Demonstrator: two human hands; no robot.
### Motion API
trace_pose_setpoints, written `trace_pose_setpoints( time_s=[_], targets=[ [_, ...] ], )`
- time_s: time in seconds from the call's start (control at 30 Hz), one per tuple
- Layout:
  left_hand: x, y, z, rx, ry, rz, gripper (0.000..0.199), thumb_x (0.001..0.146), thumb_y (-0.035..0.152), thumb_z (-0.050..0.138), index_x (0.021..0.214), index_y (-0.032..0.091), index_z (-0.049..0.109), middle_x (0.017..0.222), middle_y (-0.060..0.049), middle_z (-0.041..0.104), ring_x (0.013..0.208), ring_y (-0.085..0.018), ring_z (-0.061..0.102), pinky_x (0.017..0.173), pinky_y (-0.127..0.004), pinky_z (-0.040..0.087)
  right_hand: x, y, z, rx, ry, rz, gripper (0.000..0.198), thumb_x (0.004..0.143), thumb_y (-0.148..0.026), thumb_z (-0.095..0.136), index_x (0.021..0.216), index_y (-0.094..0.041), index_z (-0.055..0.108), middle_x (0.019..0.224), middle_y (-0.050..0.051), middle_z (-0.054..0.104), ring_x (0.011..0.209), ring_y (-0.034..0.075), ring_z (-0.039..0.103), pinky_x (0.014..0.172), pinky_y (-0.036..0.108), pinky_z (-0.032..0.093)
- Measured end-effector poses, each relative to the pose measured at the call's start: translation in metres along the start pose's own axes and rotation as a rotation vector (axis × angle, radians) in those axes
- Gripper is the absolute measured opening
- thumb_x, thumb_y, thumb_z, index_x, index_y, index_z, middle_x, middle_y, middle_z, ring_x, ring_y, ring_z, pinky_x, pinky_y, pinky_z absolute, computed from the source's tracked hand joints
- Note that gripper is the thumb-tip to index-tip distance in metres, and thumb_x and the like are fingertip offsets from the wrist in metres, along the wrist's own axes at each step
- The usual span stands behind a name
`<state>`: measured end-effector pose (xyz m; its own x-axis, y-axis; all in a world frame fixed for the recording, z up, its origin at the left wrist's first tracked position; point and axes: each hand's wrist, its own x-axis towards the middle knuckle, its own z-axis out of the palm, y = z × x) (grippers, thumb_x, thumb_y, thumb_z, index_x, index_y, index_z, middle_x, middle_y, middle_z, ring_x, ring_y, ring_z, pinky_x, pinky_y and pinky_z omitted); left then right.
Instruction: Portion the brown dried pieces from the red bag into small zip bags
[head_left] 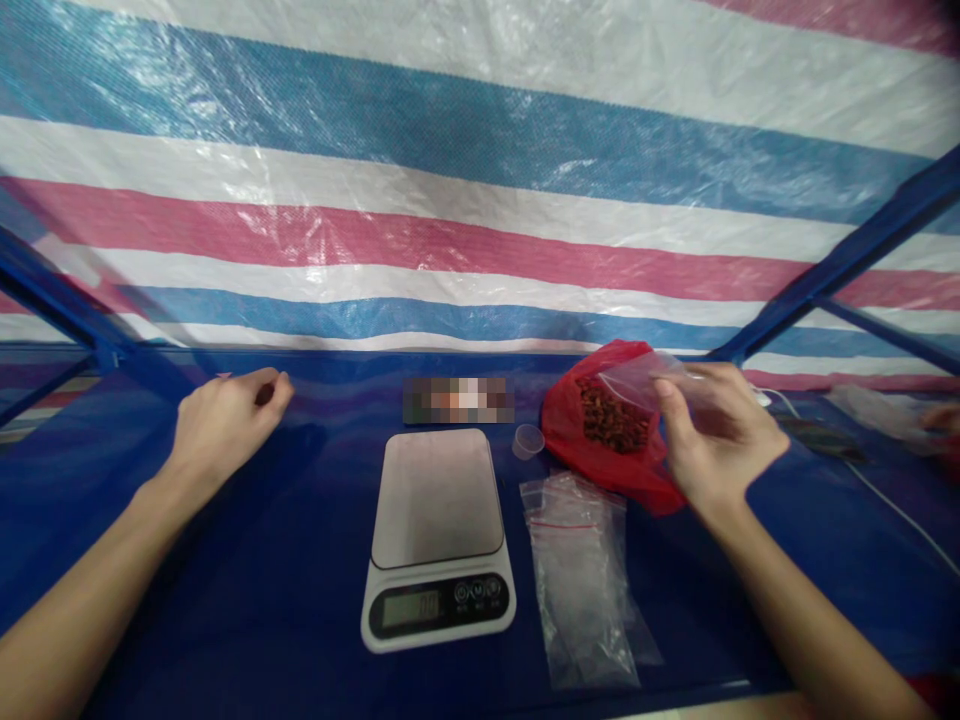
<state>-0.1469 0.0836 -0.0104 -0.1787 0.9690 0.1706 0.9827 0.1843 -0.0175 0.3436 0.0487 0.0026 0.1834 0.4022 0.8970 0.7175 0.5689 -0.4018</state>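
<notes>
- A white rectangular plastic scale (pixel 437 505) lies before me on the flat blue tabletop (pixel 285 580).
- To its right I have clear plastic zip bags (pixel 581 595).
- Behind those, an open red plastic bag (pixel 561 420) holds small brown pieces (pixel 609 418).
- A round clear plastic cup (pixel 529 442) is between scale and red bag.

Pixelation obscures the item (pixel 459 400) behind the scale (pixel 439 505); the left hand (pixel 234 418) hides its palm.

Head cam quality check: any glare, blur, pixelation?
Head view: white glare streaks on the striped sheet; head view: a blocky pixelated patch beyond the scale; head view: right hand looks slightly soft, cause unclear.
</notes>
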Motion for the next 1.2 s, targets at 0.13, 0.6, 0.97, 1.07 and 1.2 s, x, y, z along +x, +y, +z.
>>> trace_pose_setpoints(
  time_s=[0.13, 0.6, 0.97, 1.07, 1.2],
  targets=[
    [-0.001, 0.001, -0.001, 0.003, 0.009, 0.002, 0.050, 0.104, 0.049, 0.029, 0.095, 0.025, 0.072, 0.090, -0.012, 0.078, 0.086, -0.031, 0.072, 0.067, -0.032, 0.036, -0.002, -0.024, -0.020, -0.038, 0.049, -0.183, 0.025, 0.086, -0.020, 0.080, 0.107, -0.033, 0.083, 0.094, 0.006, 0.078, 0.081, 0.029, 0.071, 0.076, 0.049, 0.058],
    [-0.003, 0.003, -0.001, -0.055, 0.007, 0.018, 0.046, 0.102, 0.048, 0.035, 0.097, 0.023, 0.073, 0.088, -0.011, 0.078, 0.085, -0.030, 0.072, 0.072, -0.033, 0.039, -0.094, -0.078, -0.079, -0.213, -0.977, -0.536, 0.041, 0.101, -0.006, 0.040, 0.113, -0.024, 0.076, 0.128, 0.007, 0.080, 0.115, 0.025, 0.075, 0.096, 0.038, 0.060],
    [-0.005, 0.009, -0.003, -0.051, 0.018, 0.034, 0.045, 0.103, 0.047, 0.034, 0.096, 0.023, 0.072, 0.086, -0.009, 0.078, 0.084, -0.028, 0.073, 0.069, -0.031, 0.038, -0.124, -0.076, -0.097, -0.220, -1.229, -0.265, 0.096, 0.095, -0.071, 0.062, 0.173, -0.027, 0.027, 0.177, 0.012, 0.028, 0.164, 0.043, 0.023, 0.119, 0.061, 0.049],
    [-0.005, 0.009, -0.001, -0.054, 0.018, 0.051, 0.046, 0.104, 0.047, 0.034, 0.095, 0.024, 0.072, 0.085, -0.009, 0.078, 0.084, -0.028, 0.073, 0.068, -0.031, 0.037, -0.126, -0.076, -0.080, -0.223, -1.216, -0.338, 0.094, 0.095, -0.073, 0.059, 0.172, -0.030, 0.026, 0.178, 0.012, 0.027, 0.164, 0.042, 0.021, 0.123, 0.062, 0.042],
    [-0.007, 0.010, 0.001, -0.071, 0.017, 0.087, 0.046, 0.105, 0.047, 0.034, 0.094, 0.024, 0.072, 0.086, -0.010, 0.079, 0.083, -0.029, 0.074, 0.067, -0.032, 0.036, -0.122, -0.071, -0.064, -0.279, -1.246, -0.325, 0.076, 0.106, -0.050, 0.059, 0.172, -0.035, 0.024, 0.179, 0.008, 0.025, 0.165, 0.037, 0.022, 0.126, 0.060, 0.039]
  ],
)
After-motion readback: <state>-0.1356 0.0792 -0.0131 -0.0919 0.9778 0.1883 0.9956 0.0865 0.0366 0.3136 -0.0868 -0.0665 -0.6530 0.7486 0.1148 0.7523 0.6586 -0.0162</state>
